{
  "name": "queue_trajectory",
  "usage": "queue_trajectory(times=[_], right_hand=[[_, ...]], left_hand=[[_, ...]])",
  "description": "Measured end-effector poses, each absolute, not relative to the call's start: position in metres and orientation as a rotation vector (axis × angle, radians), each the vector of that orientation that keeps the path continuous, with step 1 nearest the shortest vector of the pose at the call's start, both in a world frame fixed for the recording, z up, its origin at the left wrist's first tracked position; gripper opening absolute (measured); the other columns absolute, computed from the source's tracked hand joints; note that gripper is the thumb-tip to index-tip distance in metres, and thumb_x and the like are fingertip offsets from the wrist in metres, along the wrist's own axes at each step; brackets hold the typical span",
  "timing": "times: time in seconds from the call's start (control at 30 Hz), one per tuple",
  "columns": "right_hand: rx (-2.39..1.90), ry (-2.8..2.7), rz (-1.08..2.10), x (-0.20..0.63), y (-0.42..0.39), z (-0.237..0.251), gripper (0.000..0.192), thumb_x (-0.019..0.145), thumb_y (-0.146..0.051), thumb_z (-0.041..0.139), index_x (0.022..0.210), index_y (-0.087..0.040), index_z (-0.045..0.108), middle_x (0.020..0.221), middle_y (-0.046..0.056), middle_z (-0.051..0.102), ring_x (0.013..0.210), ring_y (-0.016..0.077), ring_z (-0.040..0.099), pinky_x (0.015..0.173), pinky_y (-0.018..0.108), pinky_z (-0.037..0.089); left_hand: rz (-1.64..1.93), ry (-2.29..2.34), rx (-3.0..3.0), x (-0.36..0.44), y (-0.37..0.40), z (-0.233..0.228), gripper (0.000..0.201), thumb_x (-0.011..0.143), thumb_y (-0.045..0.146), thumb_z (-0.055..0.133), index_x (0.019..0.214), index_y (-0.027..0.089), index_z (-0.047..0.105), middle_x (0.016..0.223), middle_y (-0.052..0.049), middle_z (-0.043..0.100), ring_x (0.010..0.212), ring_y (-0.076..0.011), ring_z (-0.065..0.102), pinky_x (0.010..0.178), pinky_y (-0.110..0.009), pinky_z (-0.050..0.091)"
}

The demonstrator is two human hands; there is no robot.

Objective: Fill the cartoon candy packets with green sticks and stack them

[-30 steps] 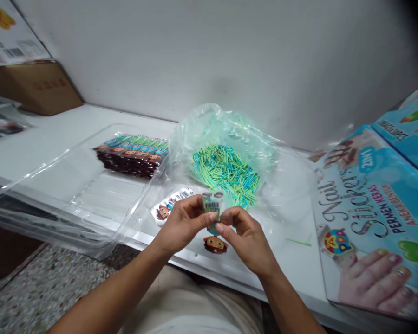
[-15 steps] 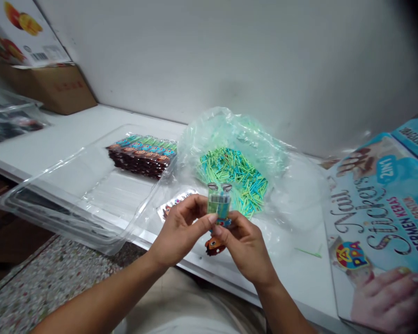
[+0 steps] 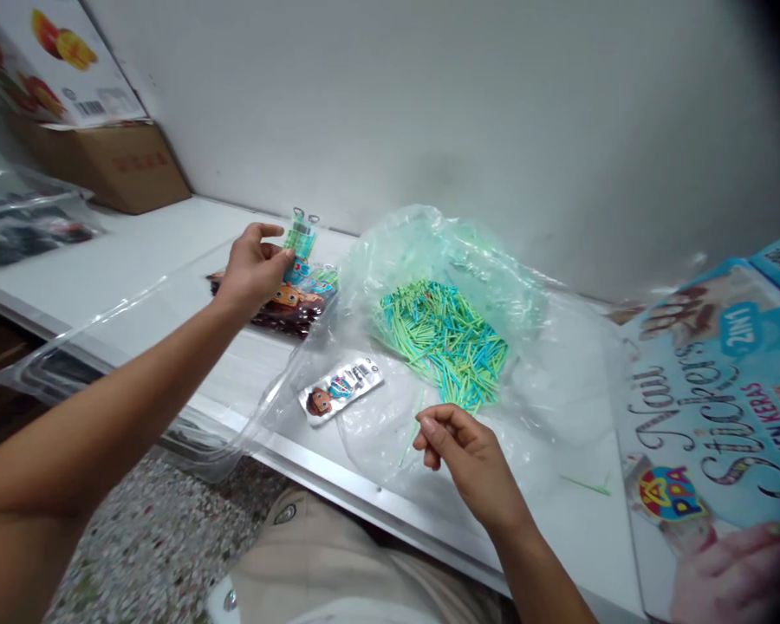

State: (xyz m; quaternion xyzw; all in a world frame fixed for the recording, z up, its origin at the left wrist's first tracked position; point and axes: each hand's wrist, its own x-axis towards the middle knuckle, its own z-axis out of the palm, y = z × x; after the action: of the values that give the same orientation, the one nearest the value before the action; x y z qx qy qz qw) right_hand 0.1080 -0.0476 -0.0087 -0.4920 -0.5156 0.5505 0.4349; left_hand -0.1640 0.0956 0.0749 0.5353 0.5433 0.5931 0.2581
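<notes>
My left hand (image 3: 255, 267) pinches a small clear packet (image 3: 301, 238) of green and blue sticks, with a cartoon head at its lower end. It is over a stack of similar packets (image 3: 299, 316) in a clear plastic tray (image 3: 188, 373). My right hand (image 3: 461, 451) hovers in front of an open plastic bag (image 3: 526, 303), fingers curled with the thumb against them; nothing shows in them. Loose green and blue thin sticks (image 3: 448, 342) fill the bag's mouth. A silvery cartoon packet (image 3: 341, 390) lies flat between tray and bag.
A large printed "Nail Stickers" pack (image 3: 721, 390) lies at the right. One green stick (image 3: 585, 485) is on the white table near it. Cardboard boxes (image 3: 130, 169) and another clear tray (image 3: 26, 217) stand at the left. A wall (image 3: 429, 113) closes the back.
My left hand has carried the packet left and away from me, over the stack. My right hand has let go of it and stays near the bag. The silvery packet is now uncovered.
</notes>
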Motion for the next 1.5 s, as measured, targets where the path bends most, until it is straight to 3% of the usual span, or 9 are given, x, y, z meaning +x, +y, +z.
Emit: queue_trajectory(times=[0.1,0.3,0.5,0.7,0.83,1.0,1.17,1.33,1.5], right_hand=[[-1.244,-1.286,1.405,0.112,-0.049,-0.013,0.025,0.085,-0.043,0.06,0.087,-0.018,0.061,0.071,0.001,0.065,0.054,0.0096,0.053,0.051,0.023,0.043],[-1.302,-1.273,1.449,0.115,-0.048,-0.014,0.027,0.086,-0.045,0.057,0.09,-0.018,0.061,0.074,0.002,0.065,0.057,0.0107,0.053,0.051,0.023,0.041],[-1.357,-1.301,1.453,0.12,-0.044,-0.015,0.029,0.087,-0.045,0.056,0.09,-0.017,0.061,0.077,0.003,0.065,0.058,0.0112,0.053,0.053,0.025,0.041],[-1.388,-1.337,1.492,0.114,-0.038,-0.021,0.028,0.087,-0.046,0.055,0.088,-0.018,0.06,0.076,0.002,0.064,0.058,0.0106,0.052,0.054,0.024,0.04],[-1.375,-1.38,1.521,0.105,-0.036,-0.017,0.028,0.088,-0.045,0.052,0.088,-0.018,0.06,0.075,0.001,0.064,0.058,0.0101,0.052,0.055,0.023,0.04],[-1.385,-1.458,1.481,0.098,-0.026,-0.023,0.024,0.088,-0.041,0.053,0.093,-0.019,0.059,0.079,0.001,0.063,0.062,0.0116,0.055,0.056,0.024,0.042],[-1.625,-1.752,1.005,0.093,0.016,-0.049,0.021,0.088,-0.037,0.049,0.09,-0.02,0.061,0.07,-0.001,0.062,0.062,0.0136,0.057,0.062,0.025,0.042],[-1.902,-1.985,0.702,0.07,0.066,-0.07,0.037,0.085,-0.053,0.051,0.084,-0.018,0.064,0.076,0.006,0.067,0.073,0.0195,0.061,0.063,0.026,0.038],[-1.937,-2.02,0.731,0.058,0.086,-0.083,0.026,0.076,-0.045,0.064,0.074,-0.02,0.066,0.071,0.003,0.067,0.068,0.0178,0.06,0.058,0.024,0.034]], left_hand=[[1.37,1.84,1.399,-0.185,0.153,0.065,0.035,0.074,0.023,0.069,0.104,0.017,0.053,0.076,-0.001,0.06,0.056,-0.0102,0.052,0.054,-0.023,0.042],[0.877,2.043,1.732,-0.177,0.207,0.038,0.045,0.072,0.019,0.065,0.115,0.016,0.051,0.095,-0.007,0.067,0.076,-0.0166,0.059,0.067,-0.026,0.045],[0.526,2.238,2.012,-0.169,0.218,0.013,0.042,0.074,0.031,0.062,0.112,0.014,0.061,0.107,-0.016,0.066,0.104,-0.0324,0.055,0.092,-0.044,0.036],[0.332,2.337,2.313,-0.164,0.211,0.011,0.043,0.078,0.04,0.05,0.103,0.01,0.068,0.12,-0.023,0.055,0.115,-0.0398,0.044,0.094,-0.05,0.028],[0.257,2.333,2.322,-0.16,0.208,0.009,0.045,0.08,0.041,0.045,0.102,0.009,0.068,0.119,-0.023,0.056,0.116,-0.0399,0.042,0.094,-0.05,0.025],[0.314,2.321,2.293,-0.158,0.208,0.004,0.045,0.08,0.038,0.046,0.107,0.008,0.065,0.118,-0.024,0.056,0.115,-0.0396,0.044,0.096,-0.051,0.025],[0.657,2.319,2.104,-0.16,0.209,0.02,0.046,0.082,0.043,0.047,0.11,0.01,0.062,0.123,-0.024,0.054,0.119,-0.0404,0.042,0.097,-0.054,0.026],[1.219,1.888,1.838,-0.151,0.174,0.069,0.031,0.084,0.035,0.053,0.1,0.01,0.062,0.099,-0.013,0.064,0.096,-0.0258,0.057,0.088,-0.041,0.042],[1.464,1.324,1.746,-0.135,0.081,0.109,0.018,0.08,0.03,0.064,0.085,0.013,0.065,0.083,-0.005,0.065,0.079,-0.0155,0.059,0.077,-0.029,0.046]])
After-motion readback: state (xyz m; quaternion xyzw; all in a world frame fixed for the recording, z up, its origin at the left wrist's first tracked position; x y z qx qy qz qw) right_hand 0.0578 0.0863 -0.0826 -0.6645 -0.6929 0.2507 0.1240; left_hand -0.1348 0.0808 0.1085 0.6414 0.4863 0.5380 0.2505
